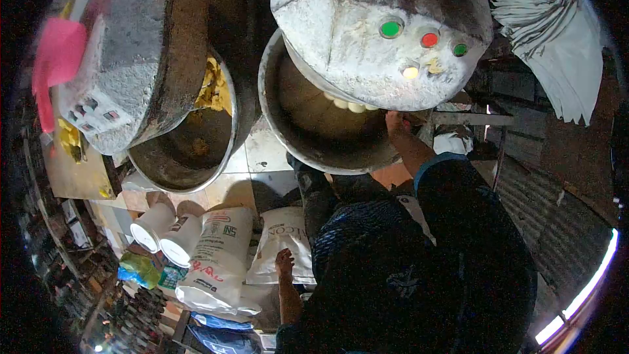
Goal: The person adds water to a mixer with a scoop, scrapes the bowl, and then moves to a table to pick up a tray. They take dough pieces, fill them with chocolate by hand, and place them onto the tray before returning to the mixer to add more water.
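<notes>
My right hand (394,121) reaches over the right side of a large metal mixer bowl (270,115), just under the mixer head (386,0). Its fingers are partly hidden there, so what they touch or hold does not show. Several pale, rounded pieces (356,106) sit in a row at the head's lower edge, left of that hand. Brown shadow fills the bowl's inside. Low beside a white printed sack (275,233), my left hand (284,262) hangs with fingers loosely bent and apart, nothing visible in it.
A second mixer (124,59) with its bowl (229,137) stands left, yellow material inside. White buckets (154,226), another printed sack (219,249) and blue packages (226,337) lie on the left. A pink scoop-like item (59,56) is far left; stacked white sacks (563,46) hang upper right.
</notes>
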Available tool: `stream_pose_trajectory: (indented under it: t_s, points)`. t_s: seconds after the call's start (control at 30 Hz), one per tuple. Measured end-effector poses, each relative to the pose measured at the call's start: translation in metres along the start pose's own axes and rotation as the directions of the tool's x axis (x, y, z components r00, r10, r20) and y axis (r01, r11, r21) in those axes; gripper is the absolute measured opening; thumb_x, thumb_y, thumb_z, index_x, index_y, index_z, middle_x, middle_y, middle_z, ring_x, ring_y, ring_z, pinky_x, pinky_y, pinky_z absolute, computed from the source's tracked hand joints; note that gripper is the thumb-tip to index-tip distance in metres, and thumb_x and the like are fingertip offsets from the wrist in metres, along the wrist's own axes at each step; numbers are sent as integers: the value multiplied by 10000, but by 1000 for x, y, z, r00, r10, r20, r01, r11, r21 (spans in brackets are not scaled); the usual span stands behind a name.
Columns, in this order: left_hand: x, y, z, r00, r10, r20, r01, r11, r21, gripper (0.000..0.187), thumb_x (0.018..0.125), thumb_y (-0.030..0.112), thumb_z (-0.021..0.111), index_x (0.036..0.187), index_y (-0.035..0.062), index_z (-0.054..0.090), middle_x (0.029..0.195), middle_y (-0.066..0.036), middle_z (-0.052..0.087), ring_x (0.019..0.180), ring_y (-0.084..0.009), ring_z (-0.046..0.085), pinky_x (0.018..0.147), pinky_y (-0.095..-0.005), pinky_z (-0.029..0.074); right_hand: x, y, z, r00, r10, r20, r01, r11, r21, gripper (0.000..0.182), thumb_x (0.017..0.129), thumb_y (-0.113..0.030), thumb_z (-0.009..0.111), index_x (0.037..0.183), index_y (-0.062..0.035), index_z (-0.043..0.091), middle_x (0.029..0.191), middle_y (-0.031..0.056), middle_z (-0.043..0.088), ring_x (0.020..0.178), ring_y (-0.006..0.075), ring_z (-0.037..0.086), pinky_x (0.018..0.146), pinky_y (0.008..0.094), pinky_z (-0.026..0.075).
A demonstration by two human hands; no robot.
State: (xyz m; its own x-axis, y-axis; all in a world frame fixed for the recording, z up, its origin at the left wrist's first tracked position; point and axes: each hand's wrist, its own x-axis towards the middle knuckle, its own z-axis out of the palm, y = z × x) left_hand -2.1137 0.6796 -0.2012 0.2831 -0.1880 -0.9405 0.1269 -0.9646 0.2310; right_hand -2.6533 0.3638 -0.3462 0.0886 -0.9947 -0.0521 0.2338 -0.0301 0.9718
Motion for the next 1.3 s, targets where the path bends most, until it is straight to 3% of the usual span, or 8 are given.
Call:
stream_pose_trajectory:
  t_s: [0.43,0.63,0.87,0.97,1.03,1.1,1.2,1.3]
  points:
    - [5,-43,-6,999,-29,35,34,988,-150,258,875,242,589,1094,105,598,905,-35,614,688,-142,578,558,-266,448,21,25,18,986,-109,-124,153,884,442,145,806,-86,579,924,-3,572,949,162,541,812,289,557,688,451,479]
    - [28,-94,-9,998,-44,-43,41,996,-77,256,877,235,573,1101,114,595,924,-2,623,699,-143,585,572,-286,455,53,60,41,950,-251,-183,237,205,950,168,799,-84,587,942,-1,563,966,169,533,811,294,555,685,449,477]
    - [12,-78,-22,984,-162,75,173,968,-180,297,869,196,598,1144,87,563,900,-42,623,673,-149,590,532,-270,444,85,94,58,848,-434,-304,134,-379,916,197,790,-82,598,963,1,553,986,177,524,810,298,552,681,446,474]
    - [21,-87,-31,988,-126,88,135,985,-104,282,884,191,579,1141,76,563,873,-47,614,672,-162,589,495,-265,437,70,106,40,864,-367,-345,165,-441,882,210,786,-82,602,971,2,549,995,180,520,810,300,551,680,445,473]
    - [65,-115,-55,846,-116,520,393,796,-461,286,891,207,577,1146,78,560,848,-48,604,657,-172,589,447,-249,421,53,121,11,906,-238,-351,215,-455,864,219,784,-81,605,977,2,546,1000,182,517,809,302,550,679,444,472]
    - [60,-99,-49,889,53,456,231,806,-545,302,881,266,599,1128,94,568,834,-36,599,614,-168,582,414,-237,407,40,140,-26,945,-76,-319,250,-464,850,228,781,-81,608,983,3,543,1006,185,514,809,303,549,677,444,471]
    - [47,-29,-42,984,67,162,-53,994,-91,293,870,320,591,1078,113,581,838,-14,602,609,-138,577,450,-241,429,40,166,-70,963,75,-260,253,-589,768,246,762,-70,615,979,2,527,973,196,508,813,325,551,684,437,471]
    - [77,-9,-63,994,-44,96,46,999,-25,276,876,306,570,1080,119,580,858,-15,605,639,-133,583,489,-247,446,45,139,-96,969,115,-220,247,-547,800,340,713,-35,634,1015,7,482,964,219,507,849,367,557,698,441,472]
